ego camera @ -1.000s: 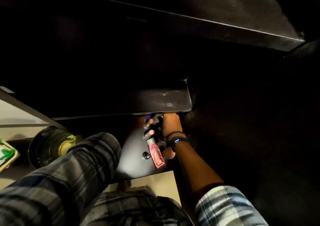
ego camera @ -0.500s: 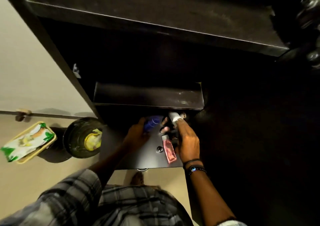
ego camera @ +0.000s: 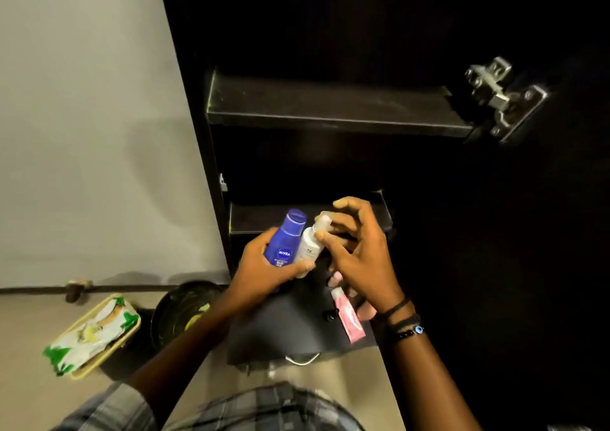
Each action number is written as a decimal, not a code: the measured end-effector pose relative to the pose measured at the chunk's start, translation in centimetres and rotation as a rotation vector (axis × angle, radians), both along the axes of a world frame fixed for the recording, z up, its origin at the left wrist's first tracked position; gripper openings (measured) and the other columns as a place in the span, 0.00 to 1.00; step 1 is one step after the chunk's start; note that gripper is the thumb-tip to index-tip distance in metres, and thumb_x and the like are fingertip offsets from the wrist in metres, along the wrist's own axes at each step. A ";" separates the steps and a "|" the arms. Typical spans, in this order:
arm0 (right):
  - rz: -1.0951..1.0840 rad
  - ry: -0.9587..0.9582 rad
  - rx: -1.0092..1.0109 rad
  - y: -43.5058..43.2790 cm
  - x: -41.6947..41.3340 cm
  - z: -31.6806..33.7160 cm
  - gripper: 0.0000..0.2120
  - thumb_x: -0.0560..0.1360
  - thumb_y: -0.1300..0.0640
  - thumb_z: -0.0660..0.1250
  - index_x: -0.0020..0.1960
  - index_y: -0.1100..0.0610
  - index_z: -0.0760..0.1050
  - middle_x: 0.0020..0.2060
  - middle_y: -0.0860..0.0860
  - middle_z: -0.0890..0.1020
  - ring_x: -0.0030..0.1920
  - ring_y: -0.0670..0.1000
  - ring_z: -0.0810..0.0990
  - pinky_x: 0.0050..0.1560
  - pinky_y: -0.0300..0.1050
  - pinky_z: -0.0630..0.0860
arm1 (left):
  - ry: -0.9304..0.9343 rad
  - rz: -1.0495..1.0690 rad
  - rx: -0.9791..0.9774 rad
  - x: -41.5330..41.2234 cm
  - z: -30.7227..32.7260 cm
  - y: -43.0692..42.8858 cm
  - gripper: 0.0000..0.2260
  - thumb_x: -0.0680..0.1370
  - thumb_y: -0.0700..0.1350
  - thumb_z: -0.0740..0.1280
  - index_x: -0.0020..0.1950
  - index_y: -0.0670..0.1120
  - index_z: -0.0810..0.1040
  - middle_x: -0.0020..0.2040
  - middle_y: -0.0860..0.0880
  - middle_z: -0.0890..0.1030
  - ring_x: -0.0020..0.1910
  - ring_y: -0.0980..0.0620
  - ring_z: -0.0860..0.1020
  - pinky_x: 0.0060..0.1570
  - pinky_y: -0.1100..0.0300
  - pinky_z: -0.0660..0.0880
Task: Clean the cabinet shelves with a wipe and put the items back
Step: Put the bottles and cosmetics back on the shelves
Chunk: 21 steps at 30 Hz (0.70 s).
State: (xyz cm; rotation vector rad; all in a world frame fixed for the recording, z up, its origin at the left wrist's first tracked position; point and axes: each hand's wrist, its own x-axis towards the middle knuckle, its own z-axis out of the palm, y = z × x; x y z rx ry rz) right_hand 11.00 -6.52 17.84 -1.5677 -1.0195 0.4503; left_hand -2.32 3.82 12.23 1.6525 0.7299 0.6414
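- Left hand (ego camera: 264, 270), grip wrapped around a blue lotion bottle (ego camera: 286, 241) and a white bottle (ego camera: 308, 245).
- Right hand (ego camera: 361, 259), grip pinching the white bottle's cap and a pink tube (ego camera: 349, 318), before the dark cabinet shelf (ego camera: 330, 107).

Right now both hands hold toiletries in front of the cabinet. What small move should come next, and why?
Probably lift the left hand and stand the blue bottle on the bare shelf above. That hand also clasps the white bottle, while the right hand pinches its cap and holds the pink tube. Emptying one hand first seems safest.
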 end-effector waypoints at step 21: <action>0.140 -0.273 0.322 1.8 -3.6 24.5 0.35 0.71 0.60 0.72 0.72 0.42 0.63 0.60 0.44 0.80 0.59 0.43 0.79 0.55 0.43 0.80 | -0.485 -0.028 0.337 -2.4 30.3 2.0 0.12 0.67 0.56 0.65 0.49 0.58 0.70 0.47 0.58 0.79 0.43 0.67 0.80 0.35 0.72 0.75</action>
